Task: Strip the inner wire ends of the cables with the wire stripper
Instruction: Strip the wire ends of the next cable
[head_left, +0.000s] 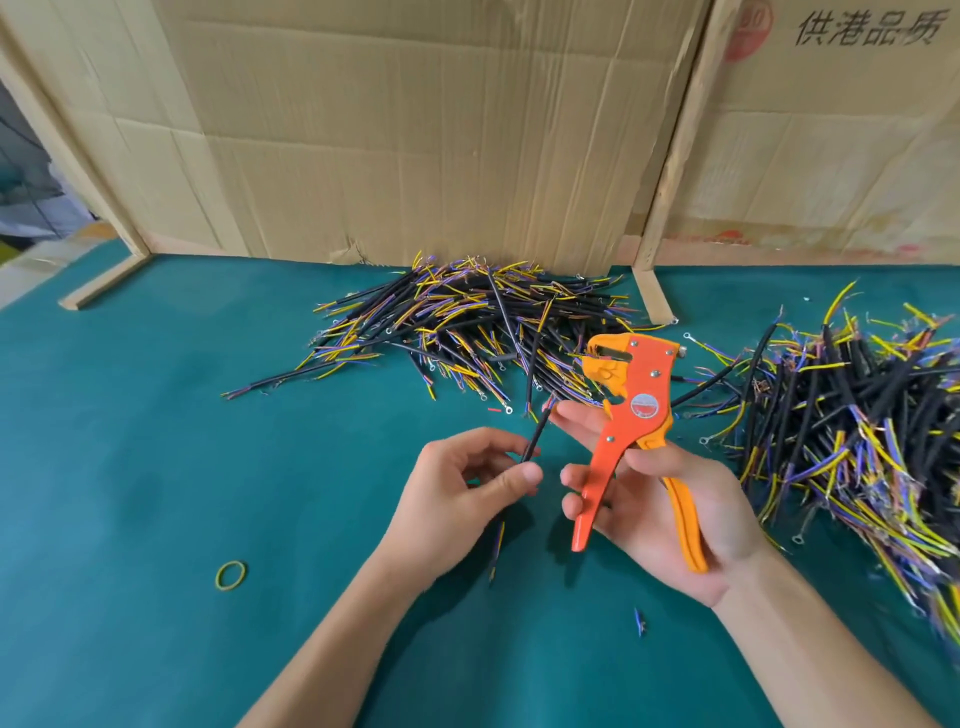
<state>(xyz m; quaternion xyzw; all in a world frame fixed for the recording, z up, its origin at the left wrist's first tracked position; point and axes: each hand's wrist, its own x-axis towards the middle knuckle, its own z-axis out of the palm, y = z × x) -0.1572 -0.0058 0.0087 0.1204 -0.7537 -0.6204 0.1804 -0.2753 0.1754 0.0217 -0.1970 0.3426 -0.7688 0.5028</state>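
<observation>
I am watching two bare hands working over a teal-green table mat (156, 467), photographed from a head-worn camera looking down. The left hand (467, 499) is pinching a short black cable (532, 436) between thumb and curled fingers, holding it tilted so its upper end, where coloured inner wires are showing, is pointing up and to the right toward the other hand's fingertips. The right hand (670, 514) is gripping an orange wire stripper (628, 415) by its two handles, palm turned upward, fingers wrapping the red-orange handle and the yellow-orange handle lying across the palm; the tool's head is standing upright above the hand with its jaws facing left, just beside the cable's upper end but not around it. Whether the cable tip is touching the right fingertips I cannot tell. Behind the hands a heap of black cables (467, 322) with yellow, blue and purple inner wires is lying against a creased cardboard wall (415, 130), and a second, larger heap (857, 415) is spreading along the right edge of the mat. A yellow-green rubber band (230, 575) is lying on the mat to the left of the left forearm, and a small blue wire scrap (640, 621) is lying between the two forearms. A wooden strip (675, 156) is standing upright between two cardboard panels.
</observation>
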